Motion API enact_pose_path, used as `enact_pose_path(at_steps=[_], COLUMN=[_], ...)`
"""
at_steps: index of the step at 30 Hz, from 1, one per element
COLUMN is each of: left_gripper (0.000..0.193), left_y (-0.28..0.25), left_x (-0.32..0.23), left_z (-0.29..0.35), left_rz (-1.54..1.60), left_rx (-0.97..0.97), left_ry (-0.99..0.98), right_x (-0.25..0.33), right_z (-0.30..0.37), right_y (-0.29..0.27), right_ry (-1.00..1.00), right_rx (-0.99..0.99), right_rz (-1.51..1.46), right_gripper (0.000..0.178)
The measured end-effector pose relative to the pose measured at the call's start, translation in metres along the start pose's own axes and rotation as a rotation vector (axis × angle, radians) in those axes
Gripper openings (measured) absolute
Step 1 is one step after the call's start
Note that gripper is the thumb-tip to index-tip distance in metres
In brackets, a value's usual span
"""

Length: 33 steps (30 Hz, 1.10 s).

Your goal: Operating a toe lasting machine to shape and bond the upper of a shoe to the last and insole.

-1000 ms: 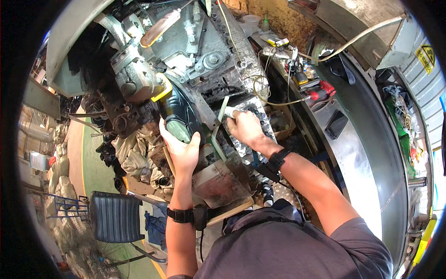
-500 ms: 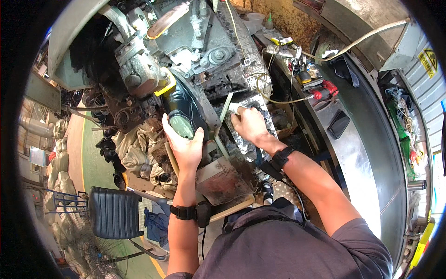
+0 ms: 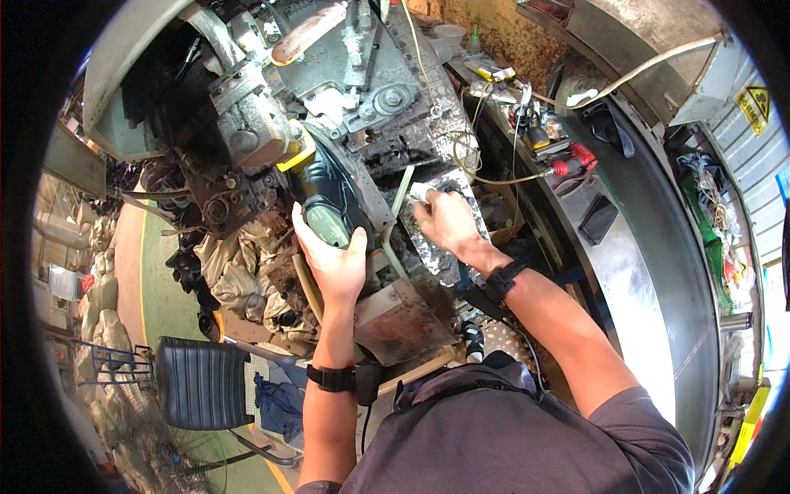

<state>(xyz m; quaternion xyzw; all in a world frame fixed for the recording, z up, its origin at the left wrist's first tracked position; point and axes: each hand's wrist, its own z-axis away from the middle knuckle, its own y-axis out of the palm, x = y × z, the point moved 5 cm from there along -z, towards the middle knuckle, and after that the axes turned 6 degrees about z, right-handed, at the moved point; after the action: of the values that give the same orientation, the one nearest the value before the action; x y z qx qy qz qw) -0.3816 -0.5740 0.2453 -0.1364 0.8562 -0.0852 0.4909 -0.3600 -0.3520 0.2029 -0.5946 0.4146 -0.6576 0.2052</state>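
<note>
My left hand (image 3: 336, 262) cups the heel end of a dark shoe (image 3: 344, 191), thumb on one side and fingers on the other. A pale green, shoe-last-like top (image 3: 327, 224) shows in the shoe's opening. The far end of the shoe lies beside a yellow block (image 3: 298, 148) on a grimy metal machine (image 3: 247, 136). To the right, my right hand (image 3: 451, 221) is closed over a small whitish piece (image 3: 421, 193), mostly covered by the fingers, above a shiny, crumpled-looking silvery surface (image 3: 436, 253). Close by stands a pale green strip (image 3: 403, 189).
A wooden-handled tool (image 3: 309, 34) lies on the machine top. At right, a red air tool (image 3: 576, 160) with a hose and a black phone-like slab (image 3: 599, 220) rest beside a long, curved-looking belt (image 3: 658, 247). A black chair (image 3: 202, 383) stands at lower left, near piled cloth bundles (image 3: 243, 267).
The view has shifted slightly. Both hands keep the same holds, and the shoe stays by the yellow block.
</note>
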Motion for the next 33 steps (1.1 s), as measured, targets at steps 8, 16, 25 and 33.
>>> enact_pose_path(at_steps=[8, 16, 25, 33], left_gripper=[0.098, 0.092, 0.044, 0.041], left_y=[-0.002, -0.006, -0.044, -0.052], left_x=[0.001, 0.007, 0.044, 0.066], left_z=[0.000, -0.009, -0.022, -0.009], left_rz=[-0.015, 0.078, 0.874, 0.869], left_rx=[0.013, 0.012, -0.029, 0.038], left_ry=[-0.022, -0.011, -0.555, -0.640], right_x=[0.002, 0.003, 0.135, 0.138], right_z=[0.001, -0.006, 0.038, 0.038], right_y=[0.000, 0.003, 0.007, 0.052], right_ry=[0.015, -0.046, -0.363, -0.289], right_rx=[-0.035, -0.103, 0.199, -0.072], right_rz=[0.042, 0.120, -0.488, -0.082], right_gripper=[0.030, 0.032, 0.094, 0.092])
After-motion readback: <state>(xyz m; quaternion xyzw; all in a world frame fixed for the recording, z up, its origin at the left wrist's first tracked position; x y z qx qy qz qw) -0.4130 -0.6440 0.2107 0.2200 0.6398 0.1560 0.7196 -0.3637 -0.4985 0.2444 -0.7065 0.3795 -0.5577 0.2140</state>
